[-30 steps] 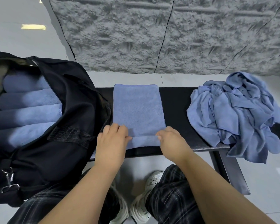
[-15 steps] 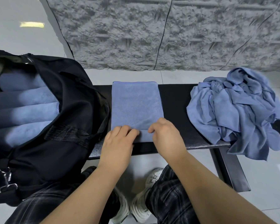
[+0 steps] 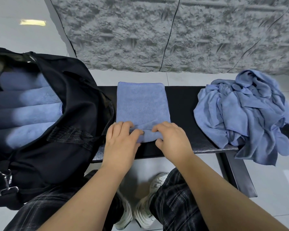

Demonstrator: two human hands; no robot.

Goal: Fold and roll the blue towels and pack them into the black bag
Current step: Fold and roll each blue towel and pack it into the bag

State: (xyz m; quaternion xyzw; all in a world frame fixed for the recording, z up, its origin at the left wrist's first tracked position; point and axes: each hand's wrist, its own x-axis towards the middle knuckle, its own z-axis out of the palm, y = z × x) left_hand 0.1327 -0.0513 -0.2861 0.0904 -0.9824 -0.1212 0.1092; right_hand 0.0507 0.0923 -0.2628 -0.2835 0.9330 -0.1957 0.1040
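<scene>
On my far left I see the black bag (image 3: 60,157). It sits open on the end of the black bench (image 3: 182,104) and partly on my lap. Inside it I can see rolled blue towels (image 3: 28,114), lying side by side like fat logs. A metal clip (image 3: 7,179) hangs from the bag near my knee.

Next comes my left hand (image 3: 122,140). Its fingers are curled over the near end of the folded blue towel (image 3: 142,104), and they grip the small roll that has formed there. The thumb points toward the middle of the roll.

The folded towel lies flat in the middle of the bench, just beside the bag. Its far end is smooth and reaches the back edge of the bench. Only the near end is rolled up.

My right hand (image 3: 172,137) holds the other side of that same roll. Its fingers bend over the top and the thumb tucks in at the front. The two hands are close together, almost touching.

Further right, well apart from my hands, is a messy pile of blue towels (image 3: 244,110). Some of it hangs over the front edge of the bench.

Below, I see dark checked trousers (image 3: 177,205) and white shoes (image 3: 145,212) on the pale floor (image 3: 274,189). Behind the bench stands a rough grey wall (image 3: 173,34).
</scene>
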